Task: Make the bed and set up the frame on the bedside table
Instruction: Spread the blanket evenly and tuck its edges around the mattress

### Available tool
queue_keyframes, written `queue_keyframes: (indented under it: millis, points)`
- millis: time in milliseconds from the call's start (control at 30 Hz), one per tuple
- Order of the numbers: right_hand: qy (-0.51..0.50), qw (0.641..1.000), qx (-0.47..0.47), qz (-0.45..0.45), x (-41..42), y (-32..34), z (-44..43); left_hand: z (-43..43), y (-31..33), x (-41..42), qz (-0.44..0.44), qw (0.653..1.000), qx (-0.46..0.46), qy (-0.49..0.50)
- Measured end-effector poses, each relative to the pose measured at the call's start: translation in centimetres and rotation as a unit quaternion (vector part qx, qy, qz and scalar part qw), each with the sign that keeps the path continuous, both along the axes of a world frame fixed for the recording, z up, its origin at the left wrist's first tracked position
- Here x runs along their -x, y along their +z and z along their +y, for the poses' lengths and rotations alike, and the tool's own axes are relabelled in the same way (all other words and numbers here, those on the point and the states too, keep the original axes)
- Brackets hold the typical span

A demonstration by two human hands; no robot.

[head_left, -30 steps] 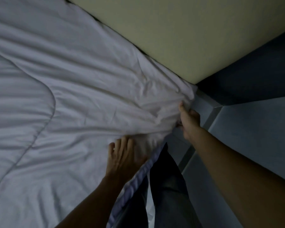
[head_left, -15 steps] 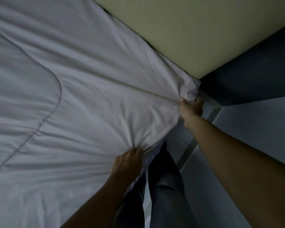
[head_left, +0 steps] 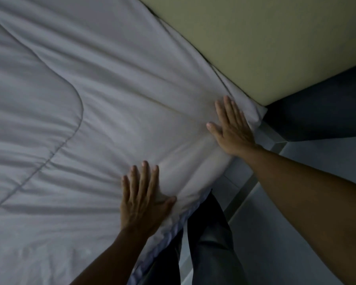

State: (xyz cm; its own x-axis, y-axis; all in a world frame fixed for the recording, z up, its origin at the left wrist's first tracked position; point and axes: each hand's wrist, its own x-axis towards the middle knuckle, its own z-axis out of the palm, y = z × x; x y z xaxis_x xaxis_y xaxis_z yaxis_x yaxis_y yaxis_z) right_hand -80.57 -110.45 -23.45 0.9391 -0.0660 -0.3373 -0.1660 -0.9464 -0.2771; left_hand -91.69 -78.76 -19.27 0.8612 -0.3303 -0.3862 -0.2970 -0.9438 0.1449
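Note:
A white duvet (head_left: pixel 103 112) with a curved stitched seam covers the bed and fills the left and middle of the view. My left hand (head_left: pixel 141 197) lies flat on it near the bed's side edge, fingers spread. My right hand (head_left: pixel 231 127) presses flat on the duvet's corner, close to the headboard (head_left: pixel 255 42). Neither hand holds anything. Soft creases run from the seam toward both hands. No frame or bedside table is in view.
The pale yellow-green headboard crosses the top right. A dark wall panel (head_left: pixel 321 108) stands right of the bed corner. The pale bed base (head_left: pixel 240 182) and grey floor (head_left: pixel 296 233) lie along the right. My trouser legs (head_left: pixel 210 243) stand against the bed's side.
Both hands have let go of the duvet's edge and corner and now lie flat and spread on top of it. The bunched folds near the corner have flattened.

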Motion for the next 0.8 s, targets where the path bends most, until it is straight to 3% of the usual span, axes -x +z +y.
queue_keyframes:
  millis: [167,333,500,600,800]
  points:
    - [-0.065,0.997,0.031,0.035,-0.1,0.5,0.3,0.0,-0.6,0.7,0.006,1.000,0.000,0.002]
    - [-0.090,0.981,0.008,0.174,-2.6,3.2,-0.5,0.2,0.1,-0.1,0.040,0.999,-0.006,-0.010]
    - [-0.075,0.994,-0.013,0.079,-2.3,7.3,1.1,-0.3,3.6,-1.2,0.112,0.994,-0.004,-0.003]
    - [-0.037,0.994,-0.056,0.081,-1.6,11.1,4.3,-0.5,7.8,-2.6,0.143,0.989,-0.014,0.021]
    - [0.104,0.986,-0.103,0.084,-0.4,19.1,13.6,3.0,16.4,-3.6,0.115,0.986,0.007,0.118]
